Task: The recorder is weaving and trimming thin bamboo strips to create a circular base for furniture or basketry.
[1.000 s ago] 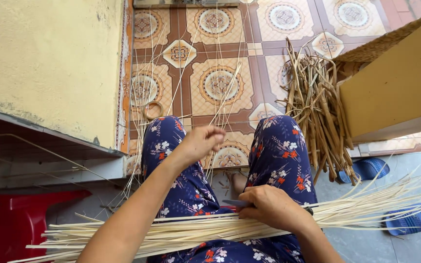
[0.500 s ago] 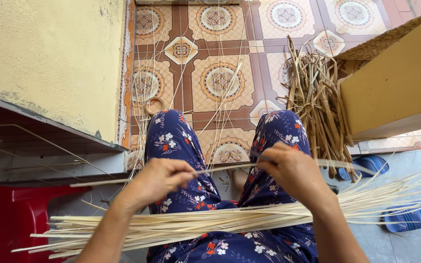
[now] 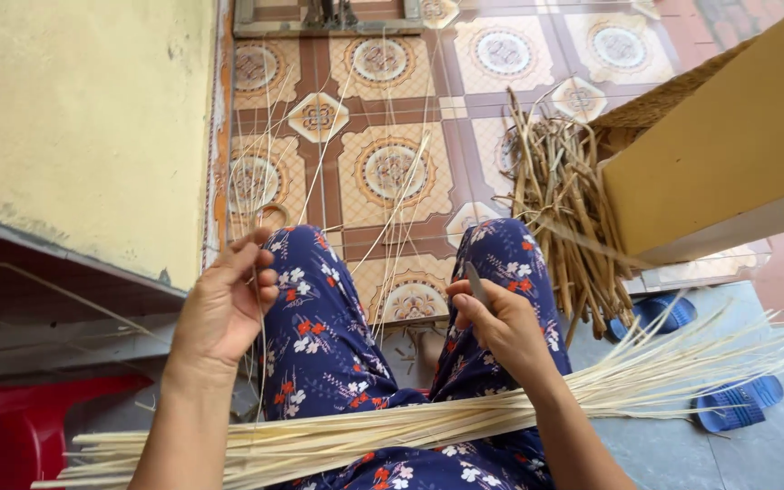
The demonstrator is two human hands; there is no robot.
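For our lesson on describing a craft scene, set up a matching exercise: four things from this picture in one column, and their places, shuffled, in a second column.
Things:
1. pale split strips
2. small blade
3. blue sandals
4. darker bundle of cane

Places:
A. on the grey floor at the right
B. lying across the lap
C. in the right hand
D. leaning by the woven basket on the tiles

Pairs: 1-B, 2-C, 3-A, 4-D
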